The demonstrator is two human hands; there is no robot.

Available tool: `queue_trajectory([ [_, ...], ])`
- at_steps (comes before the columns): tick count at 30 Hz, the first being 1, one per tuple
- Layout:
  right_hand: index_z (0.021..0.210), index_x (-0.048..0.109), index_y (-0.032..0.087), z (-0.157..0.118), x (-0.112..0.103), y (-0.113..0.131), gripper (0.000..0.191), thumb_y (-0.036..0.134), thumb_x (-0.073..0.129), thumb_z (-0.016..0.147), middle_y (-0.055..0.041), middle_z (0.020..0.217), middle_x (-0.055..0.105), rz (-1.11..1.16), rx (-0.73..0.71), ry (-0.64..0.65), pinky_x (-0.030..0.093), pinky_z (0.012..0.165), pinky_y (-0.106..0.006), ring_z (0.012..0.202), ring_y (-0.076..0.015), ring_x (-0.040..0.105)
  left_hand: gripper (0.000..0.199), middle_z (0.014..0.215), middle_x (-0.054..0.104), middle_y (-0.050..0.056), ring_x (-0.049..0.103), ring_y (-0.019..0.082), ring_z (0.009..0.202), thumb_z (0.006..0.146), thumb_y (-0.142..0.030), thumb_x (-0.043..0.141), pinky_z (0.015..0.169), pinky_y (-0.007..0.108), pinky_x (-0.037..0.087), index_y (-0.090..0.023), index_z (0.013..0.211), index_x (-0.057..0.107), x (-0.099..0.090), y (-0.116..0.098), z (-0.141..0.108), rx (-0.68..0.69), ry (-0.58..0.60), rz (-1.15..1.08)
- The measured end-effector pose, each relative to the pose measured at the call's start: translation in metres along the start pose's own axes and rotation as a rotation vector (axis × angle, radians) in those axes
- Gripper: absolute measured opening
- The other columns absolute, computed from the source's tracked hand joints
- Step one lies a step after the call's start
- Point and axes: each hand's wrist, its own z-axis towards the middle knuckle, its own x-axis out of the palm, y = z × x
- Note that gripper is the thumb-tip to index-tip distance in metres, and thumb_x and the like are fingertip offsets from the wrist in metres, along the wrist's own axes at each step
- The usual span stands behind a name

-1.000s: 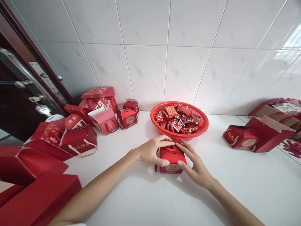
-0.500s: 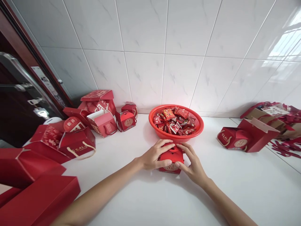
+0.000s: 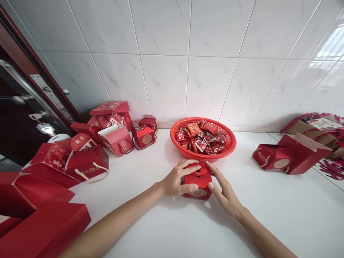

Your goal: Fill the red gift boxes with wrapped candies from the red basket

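Note:
A small red gift box [image 3: 198,182] with a round gold pattern on its front stands on the white countertop, its top flaps folded inward around a small hole. My left hand [image 3: 178,179] holds it from the left, fingers lying across the top and thumb along the front upper edge. At the right side is my right hand [image 3: 224,191], fingers apart, index fingertip by the back flap and thumb near the front right corner; firm contact cannot be made out. Just behind the box sits a red plastic basket [image 3: 176,145] of wrapped candies [image 3: 201,138].
Several red gift boxes [image 3: 87,161] crowd the left side, some with rope handles. A red box [image 3: 274,157] and a bigger red carton [image 3: 303,154] stand at right, near a cardboard box [image 3: 309,132] with ribbons. Behind is a tiled wall [image 3: 161,82]; a door with keys [image 3: 45,128] is at far left.
My right thumb has slid off the box's front edge to its right side, and that hand has opened away slightly. The left hand stays on the box. The view has shifted slightly.

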Motion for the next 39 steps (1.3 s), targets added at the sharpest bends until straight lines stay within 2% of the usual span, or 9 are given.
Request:
queue_trajectory([
  [6, 0.161, 0.039, 0.034, -0.002, 0.006, 0.004, 0.056, 0.051, 0.044, 0.108, -0.0093, 0.165, 0.045, 0.046, 0.096, -0.004, 0.038, 0.125, -0.053, 0.152, -0.0283, 0.043, 0.061, 0.164, 0.043, 0.014, 0.041, 0.034, 0.150, 0.099, -0.048, 0.053, 0.125, 0.054, 0.034, -0.022, 0.153, 0.053, 0.004, -0.002, -0.006, 0.018, 0.016, -0.093],
  [11, 0.162, 0.038, 0.035, -0.005, 0.009, 0.000, 0.056, 0.050, 0.042, 0.109, -0.0081, 0.166, 0.043, 0.049, 0.072, -0.004, 0.035, 0.126, -0.053, 0.153, -0.0283, 0.041, 0.053, 0.153, 0.053, 0.015, 0.051, 0.032, 0.142, 0.096, -0.048, 0.059, 0.122, 0.050, 0.041, -0.020, 0.141, 0.065, 0.012, -0.008, -0.007, -0.035, -0.145, -0.187],
  [14, 0.163, 0.037, 0.036, -0.006, 0.010, -0.002, 0.055, 0.049, 0.043, 0.109, -0.0069, 0.167, 0.042, 0.047, 0.064, -0.007, 0.036, 0.126, -0.051, 0.154, -0.0277, 0.040, 0.052, 0.150, 0.055, 0.016, 0.053, 0.031, 0.140, 0.096, -0.047, 0.060, 0.121, 0.048, 0.042, -0.018, 0.138, 0.067, 0.015, -0.009, -0.006, -0.035, -0.168, -0.200],
  [17, 0.163, 0.036, 0.037, -0.006, 0.010, -0.001, 0.055, 0.048, 0.043, 0.109, -0.0062, 0.167, 0.042, 0.044, 0.063, -0.001, 0.037, 0.126, -0.050, 0.154, -0.0270, 0.040, 0.053, 0.151, 0.054, 0.015, 0.053, 0.031, 0.141, 0.095, -0.048, 0.061, 0.121, 0.048, 0.043, -0.019, 0.139, 0.067, 0.012, -0.010, -0.006, -0.059, -0.149, -0.249],
  [20, 0.163, 0.035, 0.037, -0.006, 0.008, 0.000, 0.055, 0.046, 0.043, 0.109, -0.0061, 0.167, 0.042, 0.034, 0.060, 0.002, 0.038, 0.125, -0.048, 0.153, -0.0262, 0.040, 0.058, 0.156, 0.049, 0.015, 0.050, 0.033, 0.144, 0.094, -0.053, 0.063, 0.122, 0.049, 0.042, -0.020, 0.143, 0.065, 0.000, -0.009, -0.004, -0.057, -0.054, -0.278],
  [24, 0.162, 0.038, 0.034, -0.007, 0.005, 0.000, 0.055, 0.046, 0.045, 0.109, -0.0080, 0.165, 0.045, 0.006, 0.056, -0.014, 0.042, 0.123, -0.048, 0.151, -0.0274, 0.044, 0.075, 0.159, 0.046, 0.015, 0.046, 0.040, 0.146, 0.080, -0.062, 0.078, 0.121, 0.056, 0.041, -0.024, 0.143, 0.064, -0.021, -0.001, 0.000, 0.008, 0.070, -0.206],
  [29, 0.162, 0.037, 0.039, -0.009, 0.003, -0.003, 0.054, 0.043, 0.047, 0.109, -0.0062, 0.165, 0.046, -0.076, 0.046, -0.025, 0.045, 0.120, -0.050, 0.150, -0.0283, 0.046, 0.060, 0.145, 0.059, 0.015, 0.063, 0.036, 0.129, 0.077, -0.056, 0.083, 0.113, 0.053, 0.050, -0.025, 0.128, 0.076, -0.027, 0.008, 0.000, 0.086, 0.040, -0.185],
  [35, 0.164, 0.031, 0.037, -0.012, 0.004, -0.001, 0.060, 0.041, 0.050, 0.108, -0.0102, 0.166, 0.043, -0.312, -0.107, -0.108, 0.053, 0.112, -0.049, 0.148, -0.0300, 0.049, 0.063, 0.141, 0.061, 0.017, 0.064, 0.036, 0.126, 0.078, -0.062, 0.081, 0.110, 0.051, 0.052, -0.024, 0.127, 0.077, -0.015, 0.009, -0.003, 0.071, -0.033, -0.185],
  [39, 0.156, 0.044, 0.025, -0.011, 0.004, 0.009, 0.059, 0.036, 0.062, 0.101, -0.0165, 0.159, 0.047, -0.491, -0.297, -0.194, 0.054, 0.107, -0.048, 0.140, -0.0320, 0.052, 0.070, 0.142, 0.059, 0.018, 0.061, 0.036, 0.129, 0.083, -0.070, 0.074, 0.112, 0.051, 0.050, -0.022, 0.133, 0.073, 0.004, 0.004, -0.008, 0.039, -0.137, -0.094],
])
